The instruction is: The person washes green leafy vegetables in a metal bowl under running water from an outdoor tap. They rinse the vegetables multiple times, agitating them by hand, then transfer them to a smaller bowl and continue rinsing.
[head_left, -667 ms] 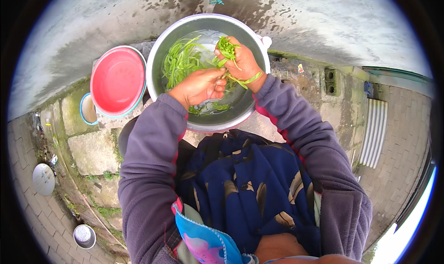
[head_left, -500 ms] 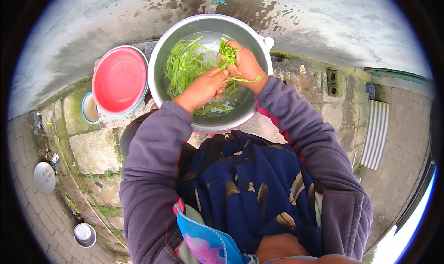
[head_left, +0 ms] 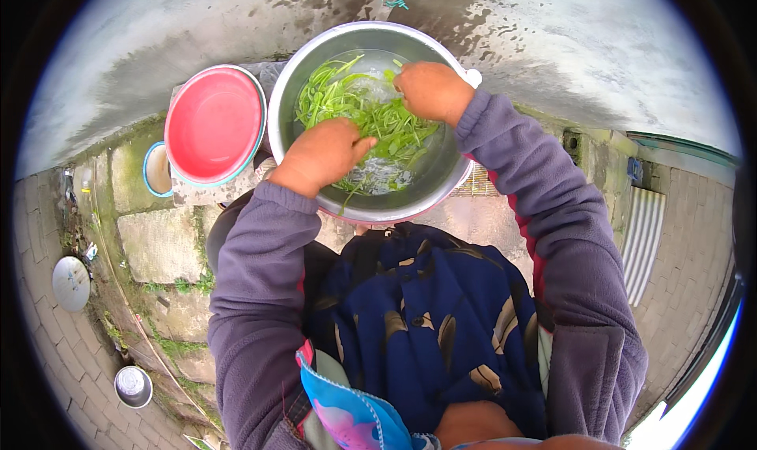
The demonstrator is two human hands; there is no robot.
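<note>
Long leafy greens (head_left: 390, 123) lie loose in the water of a wide metal basin (head_left: 285, 130). My left hand (head_left: 322, 154) hangs over the basin's near left side, back up, thumb stretched apart toward the greens; its other fingertips are mostly hidden beneath it. At the far right inside the basin, my right hand (head_left: 434, 93) has its fingers curled down, with a bit of green showing at the fingertips. What lies under the palm is hidden.
Left of the basin, a red bowl (head_left: 213, 124) rests on a low slab, beside a blue-rimmed pail (head_left: 158, 170). A grey wall (head_left: 568, 48) runs behind. A corrugated sheet (head_left: 644, 245) lies right; a metal pot (head_left: 133, 387) stands on the paving at lower left.
My hands have moved apart, the right one going right and slightly away. The bunch held in the right hand is no longer visible there; more greens now spread across the basin's middle.
</note>
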